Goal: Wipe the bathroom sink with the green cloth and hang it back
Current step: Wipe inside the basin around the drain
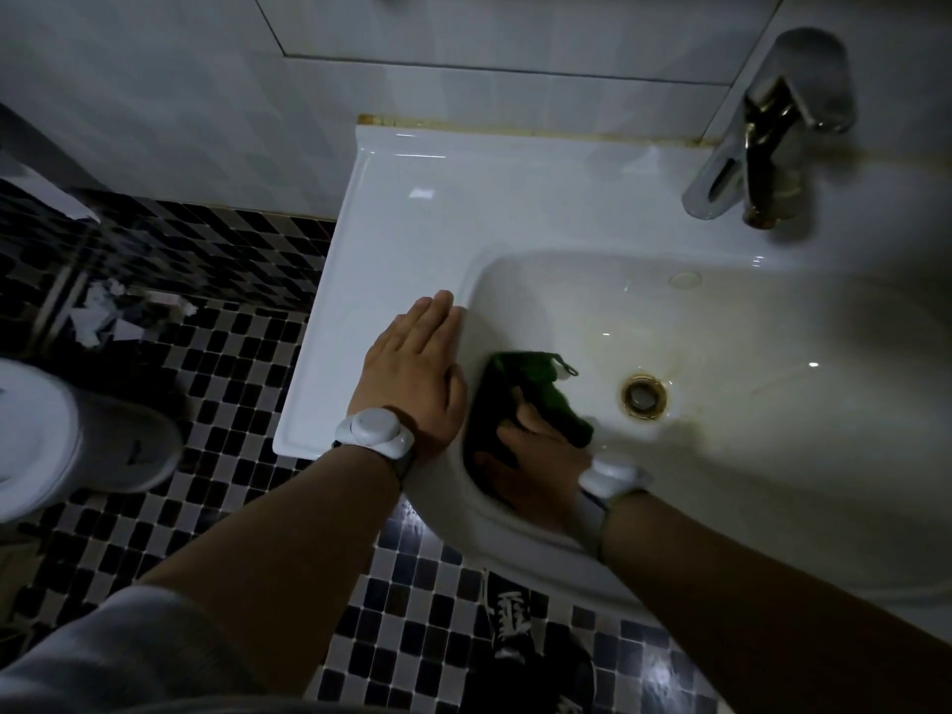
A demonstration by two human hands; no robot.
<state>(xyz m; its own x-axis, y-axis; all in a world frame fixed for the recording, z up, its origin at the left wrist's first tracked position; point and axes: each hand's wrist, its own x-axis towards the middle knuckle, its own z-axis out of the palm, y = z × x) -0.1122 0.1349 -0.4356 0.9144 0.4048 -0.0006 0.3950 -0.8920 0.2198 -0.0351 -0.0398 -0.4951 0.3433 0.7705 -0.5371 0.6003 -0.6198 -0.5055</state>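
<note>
The right hand (536,445) is dark and motion-blurred, so its fingers blend into the green cloth (536,389), whose near part lies hidden beneath it. The sink (412,224) runs off the right edge. The toilet (31,440) at left is cut off and blurred.

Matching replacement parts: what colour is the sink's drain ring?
Brassy gold, on the drain ring, seen in the head view.

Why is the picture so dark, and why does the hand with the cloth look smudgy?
Head view: the room is dim, with small glints on the sink and tap; the right hand and green cloth are motion-blurred; the left hand looks sharper.
</note>
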